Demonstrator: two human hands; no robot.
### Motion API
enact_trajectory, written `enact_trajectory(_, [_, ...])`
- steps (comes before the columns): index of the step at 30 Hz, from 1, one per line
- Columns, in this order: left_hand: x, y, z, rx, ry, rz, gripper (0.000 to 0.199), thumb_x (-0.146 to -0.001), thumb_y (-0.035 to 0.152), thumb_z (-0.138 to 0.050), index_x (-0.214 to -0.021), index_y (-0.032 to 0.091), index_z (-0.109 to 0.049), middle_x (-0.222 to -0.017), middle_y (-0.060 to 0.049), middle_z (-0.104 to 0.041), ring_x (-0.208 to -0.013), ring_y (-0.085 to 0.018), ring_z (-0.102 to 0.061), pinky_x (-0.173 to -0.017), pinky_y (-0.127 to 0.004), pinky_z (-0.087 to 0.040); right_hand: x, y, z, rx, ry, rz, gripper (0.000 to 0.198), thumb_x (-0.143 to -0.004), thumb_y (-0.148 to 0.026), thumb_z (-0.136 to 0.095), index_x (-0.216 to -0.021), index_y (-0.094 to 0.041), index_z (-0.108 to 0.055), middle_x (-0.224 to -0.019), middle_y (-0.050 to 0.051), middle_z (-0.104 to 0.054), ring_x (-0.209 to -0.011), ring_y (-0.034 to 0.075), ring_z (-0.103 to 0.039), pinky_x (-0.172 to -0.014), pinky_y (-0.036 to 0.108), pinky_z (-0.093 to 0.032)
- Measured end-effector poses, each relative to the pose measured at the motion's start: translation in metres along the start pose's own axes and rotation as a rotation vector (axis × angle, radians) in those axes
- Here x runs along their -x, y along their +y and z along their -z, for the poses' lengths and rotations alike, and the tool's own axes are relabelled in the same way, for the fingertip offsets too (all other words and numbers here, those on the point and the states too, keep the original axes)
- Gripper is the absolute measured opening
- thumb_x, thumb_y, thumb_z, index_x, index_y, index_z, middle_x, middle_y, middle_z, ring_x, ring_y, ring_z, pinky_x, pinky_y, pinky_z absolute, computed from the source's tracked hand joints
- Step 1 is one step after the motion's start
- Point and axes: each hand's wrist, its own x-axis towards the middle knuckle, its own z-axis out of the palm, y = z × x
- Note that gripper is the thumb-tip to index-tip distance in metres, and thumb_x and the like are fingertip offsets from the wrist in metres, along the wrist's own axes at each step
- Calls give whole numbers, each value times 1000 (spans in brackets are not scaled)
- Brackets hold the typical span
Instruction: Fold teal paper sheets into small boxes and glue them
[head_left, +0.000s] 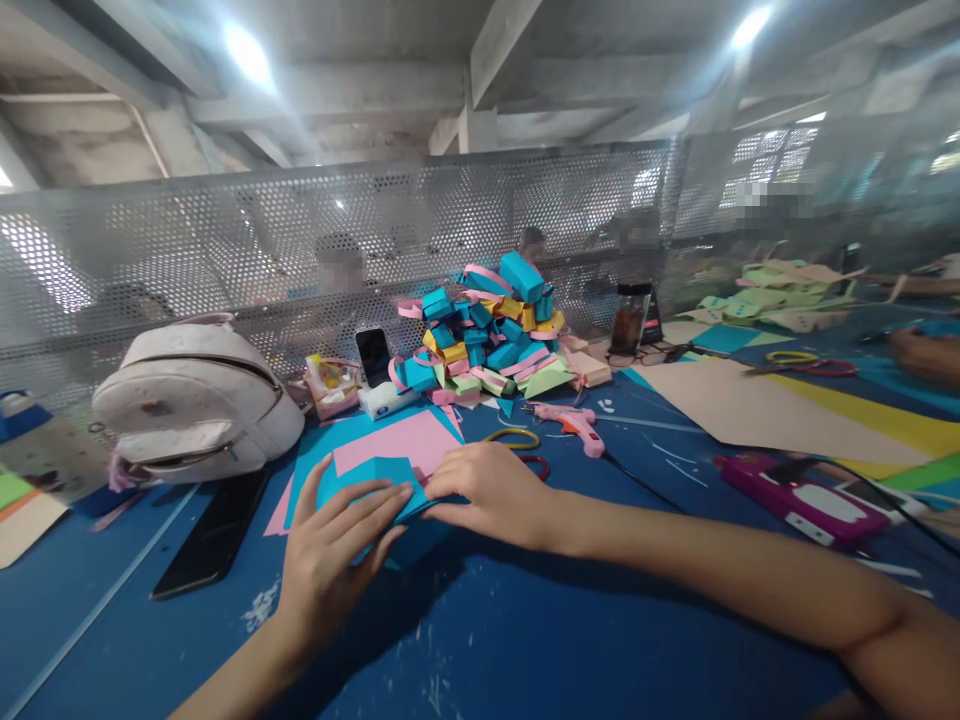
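Note:
A folded piece of blue paper (390, 472) is held between my two hands above the blue table. My left hand (334, 540) lies across its left part, with fingers over the top and the thumb low along the near side. At its right edge my right hand (495, 495) pinches the paper between thumb and curled fingers. Behind it lie a pink paper sheet (431, 438) and larger blue sheets (307, 455). Scissors (514, 437) with yellow and red handles sit partly hidden behind my right hand. A pink glue gun (577, 425) rests farther back.
Folded blue, yellow and pink paper boxes (487, 330) are piled by the perforated metal partition (262, 240). At left are a white backpack (199, 400) and a black phone (214, 530). A purple device (802, 500) with cables lies right. A co-worker's hand (926, 355) shows at far right.

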Motion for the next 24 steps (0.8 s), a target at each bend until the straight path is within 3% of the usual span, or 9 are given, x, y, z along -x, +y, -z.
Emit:
enact_trajectory(8, [-1,4,-1,9,14,5,34,-87,12,-64,-116,28,-63,-103,3,-77,-93,-19,-73,-120,-55,-16,1,1,-3,-36,1,-13,13,-88,-32,-69,-89,-20,-74,-83,2,-73,-80,17,-64,-68,25,-42])
enact_trajectory(12, [-3,12,-1,78,52,109,31,-85,10,-64,-111,28,-66,-98,3,-78,-89,-18,-73,-119,-55,-18,1,1,-6,-57,32,-5,12,-88,-30,-69,-88,-19,-74,-85,2,-74,-83,16,-66,-72,25,-44])
enact_trajectory(17, [-4,19,0,183,55,218,36,-86,9,-63,-113,32,-67,-101,4,-77,-92,-18,-72,-117,-51,-24,1,0,-8,-85,83,-7,10,-88,-28,-69,-88,-19,-74,-88,1,-75,-85,16,-67,-74,25,-45])
enact_trajectory(24, [-2,17,-1,221,25,231,41,-87,9,-61,-118,36,-64,-102,4,-77,-95,-18,-72,-117,-51,-21,-1,-2,0,-120,125,-86,20,-79,-35,-78,-87,-19,-67,-88,1,-71,-83,16,-63,-73,25,-44])
